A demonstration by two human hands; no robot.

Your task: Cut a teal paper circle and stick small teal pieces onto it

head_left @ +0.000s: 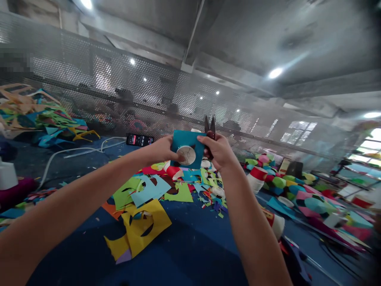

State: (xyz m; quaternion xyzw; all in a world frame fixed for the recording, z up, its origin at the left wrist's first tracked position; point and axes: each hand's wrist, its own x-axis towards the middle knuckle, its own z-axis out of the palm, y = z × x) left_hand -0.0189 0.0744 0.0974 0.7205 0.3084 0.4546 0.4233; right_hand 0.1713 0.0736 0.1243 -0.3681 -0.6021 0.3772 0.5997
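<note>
Your left hand (166, 151) is pinching a white disc (186, 155) against a teal sheet (186, 139); your right hand (217, 147) is gripping the sheet's edge and scissors (210, 129). Red-and-white cups (257, 178) are lying right on the blue table (190, 246).

A lit phone (139, 140) lies at the far left of the blue counter (193, 254), a white cable (67, 150) curving towards it. Beyond stands a perforated metal partition (166, 85).
</note>
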